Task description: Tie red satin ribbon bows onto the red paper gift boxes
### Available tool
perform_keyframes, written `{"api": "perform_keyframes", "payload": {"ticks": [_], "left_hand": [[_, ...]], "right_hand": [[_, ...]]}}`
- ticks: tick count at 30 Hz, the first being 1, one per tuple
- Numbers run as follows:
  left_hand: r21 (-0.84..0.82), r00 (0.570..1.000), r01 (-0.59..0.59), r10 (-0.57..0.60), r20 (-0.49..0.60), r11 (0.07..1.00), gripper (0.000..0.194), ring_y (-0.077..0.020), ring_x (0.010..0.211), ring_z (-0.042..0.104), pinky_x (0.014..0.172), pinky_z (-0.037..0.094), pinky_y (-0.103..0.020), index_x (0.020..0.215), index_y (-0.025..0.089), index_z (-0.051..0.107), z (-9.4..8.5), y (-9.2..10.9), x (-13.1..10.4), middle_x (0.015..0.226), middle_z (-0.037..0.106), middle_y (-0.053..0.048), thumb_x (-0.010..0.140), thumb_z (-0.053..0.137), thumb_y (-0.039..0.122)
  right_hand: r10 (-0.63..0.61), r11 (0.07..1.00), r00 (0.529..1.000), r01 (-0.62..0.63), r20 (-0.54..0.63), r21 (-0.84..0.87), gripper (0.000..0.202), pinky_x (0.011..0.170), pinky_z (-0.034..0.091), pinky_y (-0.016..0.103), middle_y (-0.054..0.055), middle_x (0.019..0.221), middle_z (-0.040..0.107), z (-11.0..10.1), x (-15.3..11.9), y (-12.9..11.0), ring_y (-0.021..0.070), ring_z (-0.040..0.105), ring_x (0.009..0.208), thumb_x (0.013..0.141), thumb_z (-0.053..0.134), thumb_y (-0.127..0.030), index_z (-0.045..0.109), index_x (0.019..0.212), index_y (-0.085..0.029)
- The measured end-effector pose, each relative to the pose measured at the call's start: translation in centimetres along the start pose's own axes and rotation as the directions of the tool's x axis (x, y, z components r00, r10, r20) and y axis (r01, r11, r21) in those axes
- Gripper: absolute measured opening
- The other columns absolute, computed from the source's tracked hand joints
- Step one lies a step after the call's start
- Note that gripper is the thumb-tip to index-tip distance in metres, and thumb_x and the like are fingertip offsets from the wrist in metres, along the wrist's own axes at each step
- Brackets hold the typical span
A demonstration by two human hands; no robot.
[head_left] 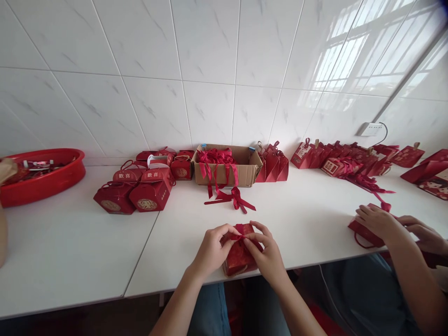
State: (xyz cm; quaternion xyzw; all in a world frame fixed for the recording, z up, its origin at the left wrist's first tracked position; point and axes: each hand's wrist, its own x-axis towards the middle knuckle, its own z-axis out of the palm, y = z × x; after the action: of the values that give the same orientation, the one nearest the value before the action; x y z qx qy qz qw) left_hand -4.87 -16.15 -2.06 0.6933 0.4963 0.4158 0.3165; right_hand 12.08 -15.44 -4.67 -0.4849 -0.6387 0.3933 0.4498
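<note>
Two hands at the worktop (87, 252) edge, left hand (212, 249) and right hand (268, 256) pinching a red ribbon (240, 232) atop a red gift box (238, 257), finished boxes (151, 189) behind bearing gold "囍" emblems, cardboard carton (245, 171) of ribbons beyond.

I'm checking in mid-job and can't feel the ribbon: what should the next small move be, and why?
Probably draw the ribbon ends apart to snug the knot. Both the left hand and the right hand pinch it with their fingers on top of the red box, which rests at the table edge, and the tie looks bunched rather than finished.
</note>
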Motion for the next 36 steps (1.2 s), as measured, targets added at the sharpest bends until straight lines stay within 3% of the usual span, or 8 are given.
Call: {"api": "perform_keyframes", "payload": {"ticks": [6,8,13,18,24,30,33,36], "left_hand": [[-0.022,0.999,-0.034,0.034,-0.004,0.999,0.015,-0.0135,0.07,0.06,0.07,0.049,-0.026,0.085,0.021,0.064,0.5,-0.2,0.6,0.081,0.067,0.0,0.083,0.051,0.014],[-0.037,0.999,-0.048,0.049,0.01,0.998,0.016,-0.0137,0.074,0.061,0.072,0.049,-0.026,0.084,0.021,0.063,0.7,-0.2,0.9,0.082,0.067,0.0,0.083,0.049,0.013],[-0.053,0.998,-0.047,0.045,-0.037,0.997,0.02,-0.0158,0.088,0.062,0.076,0.05,-0.028,0.104,0.022,0.056,0.5,-0.1,1.1,0.097,0.065,-0.004,0.085,0.052,0.018],[-0.009,0.992,-0.127,0.127,0.021,0.992,0.012,-0.0195,0.099,0.059,0.09,0.049,-0.036,0.092,0.022,0.064,-0.2,0.1,0.2,0.099,0.066,-0.006,0.083,0.058,0.019],[0.004,0.993,-0.093,0.093,-0.071,0.996,0.01,-0.0187,0.09,0.064,0.084,0.052,-0.033,0.077,0.022,0.069,0.2,-0.3,0.3,0.085,0.07,-0.004,0.081,0.061,0.018],[0.007,0.997,-0.07,0.07,0.042,0.998,0.009,-0.017,0.086,0.062,0.081,0.05,-0.03,0.079,0.021,0.064,-0.6,0.5,0.3,0.087,0.065,-0.003,0.083,0.056,0.02],[0.03,0.99,-0.087,0.083,0.114,0.996,0.008,-0.0163,0.085,0.061,0.081,0.049,-0.029,0.081,0.022,0.063,-1.1,1.0,0.6,0.088,0.063,-0.003,0.083,0.055,0.019],[0.071,0.975,-0.115,0.099,0.201,0.991,0.009,-0.0159,0.086,0.061,0.08,0.049,-0.028,0.082,0.022,0.063,-1.7,1.5,1.0,0.091,0.062,-0.003,0.083,0.054,0.018]], "right_hand": [[-0.093,0.989,0.983,0.109,0.156,-0.098,0.019,0.111,0.023,0.056,0.007,0.15,0.033,-1.0,0.2,-1.3,0.0316,0.015,0.142,0.085,0.056,-0.034,0.07,0.08,-0.022],[-0.117,0.987,0.969,0.139,0.218,-0.086,0.019,0.111,0.021,0.057,0.006,0.151,0.032,-1.2,0.4,-1.3,0.0307,0.012,0.143,0.086,0.056,-0.033,0.07,0.08,-0.022],[-0.083,0.996,0.988,0.085,0.128,-0.006,0.023,0.109,0.03,0.053,0.011,0.14,0.047,-0.8,0.5,-0.9,0.0306,0.033,0.136,0.086,0.057,-0.037,0.072,0.079,-0.022],[-0.07,0.997,0.996,0.069,0.053,0.027,0.022,0.103,0.039,0.05,0.011,0.133,0.053,-0.4,0.0,-1.1,0.0305,0.047,0.124,0.084,0.059,-0.039,0.074,0.082,-0.023],[-0.078,0.997,0.985,0.079,0.155,-0.001,0.024,0.093,0.047,0.041,0.01,0.124,0.059,-1.7,-0.1,-1.5,0.0259,0.057,0.112,0.088,0.054,-0.038,0.072,0.093,-0.023],[-0.208,0.953,0.964,0.238,0.168,-0.188,0.012,0.081,0.048,0.037,0.004,0.093,0.069,-4.4,0.4,-1.2,0.0214,0.063,0.088,0.089,0.05,-0.024,0.062,0.093,-0.024],[-0.275,0.903,0.918,0.349,0.287,-0.251,0.012,0.085,0.046,0.038,0.003,0.088,0.07,-5.8,0.4,-2.2,0.0209,0.064,0.084,0.089,0.052,-0.025,0.062,0.096,-0.025],[-0.203,0.931,0.894,0.303,0.399,-0.204,0.02,0.076,0.049,0.033,0.001,0.08,0.07,-6.5,0.9,-3.6,0.0187,0.064,0.075,0.086,0.058,-0.033,0.063,0.104,-0.025]]}}
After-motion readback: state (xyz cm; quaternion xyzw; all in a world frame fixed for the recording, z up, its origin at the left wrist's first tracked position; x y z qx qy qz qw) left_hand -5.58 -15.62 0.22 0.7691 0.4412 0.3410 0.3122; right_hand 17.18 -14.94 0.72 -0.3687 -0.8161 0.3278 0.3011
